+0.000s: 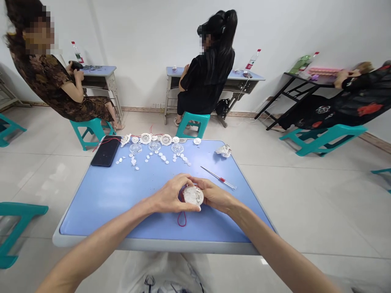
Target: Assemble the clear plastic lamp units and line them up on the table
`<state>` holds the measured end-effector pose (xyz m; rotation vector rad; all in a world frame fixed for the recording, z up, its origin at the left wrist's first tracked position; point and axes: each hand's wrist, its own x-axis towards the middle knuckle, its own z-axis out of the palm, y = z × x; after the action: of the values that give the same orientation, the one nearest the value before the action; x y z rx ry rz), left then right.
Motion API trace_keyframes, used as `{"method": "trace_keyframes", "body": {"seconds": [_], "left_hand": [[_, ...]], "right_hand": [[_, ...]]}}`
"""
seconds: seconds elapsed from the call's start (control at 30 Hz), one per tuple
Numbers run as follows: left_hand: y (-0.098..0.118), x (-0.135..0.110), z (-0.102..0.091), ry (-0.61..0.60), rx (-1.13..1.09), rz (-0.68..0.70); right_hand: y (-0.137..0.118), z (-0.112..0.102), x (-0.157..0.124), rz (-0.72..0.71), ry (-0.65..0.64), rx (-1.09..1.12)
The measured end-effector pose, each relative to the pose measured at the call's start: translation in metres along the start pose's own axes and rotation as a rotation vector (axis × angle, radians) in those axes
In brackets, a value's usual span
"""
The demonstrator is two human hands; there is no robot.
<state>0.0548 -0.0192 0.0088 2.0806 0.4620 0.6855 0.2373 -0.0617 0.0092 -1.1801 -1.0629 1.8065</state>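
Observation:
Both my hands are together near the front of the blue table (91,203), holding a round white and clear plastic part (193,195) between them. My left hand (172,194) wraps its lower left side, and my right hand (214,195) presses on its right side. A loop of red wire (181,219) hangs from the part onto the tabletop. To the right of my right hand lies a thin screwdriver (218,178) with a red band. What the part's hidden underside looks like cannot be seen.
Along the far edge sit white round fittings (146,138), clear domes (154,146) and small white pieces (152,159). A black phone (106,151) and crumpled white plastic (224,151) lie nearby. Several co-workers sit on teal stools (193,124) at desks beyond.

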Motion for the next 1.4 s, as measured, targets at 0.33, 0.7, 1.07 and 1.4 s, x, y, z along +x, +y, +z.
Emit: {"method": "trace_keyframes", "body": {"seconds": [0.33,0.7,1.07,1.4], "left_hand": [[-0.007,0.000,0.003,0.053,0.184,-0.161],[-0.014,0.005,0.003,0.112,0.181,-0.206],[-0.017,0.005,0.003,0.149,0.131,-0.212],[-0.013,0.005,0.005,0.163,0.164,-0.300]], "right_hand": [[-0.007,-0.022,-0.029,-0.334,0.508,-0.818],[0.012,-0.092,-0.047,-0.182,0.774,-1.243],[0.014,-0.081,-0.044,-0.251,0.886,-0.863],[-0.027,-0.058,-0.034,-0.673,0.811,-0.307]]}}
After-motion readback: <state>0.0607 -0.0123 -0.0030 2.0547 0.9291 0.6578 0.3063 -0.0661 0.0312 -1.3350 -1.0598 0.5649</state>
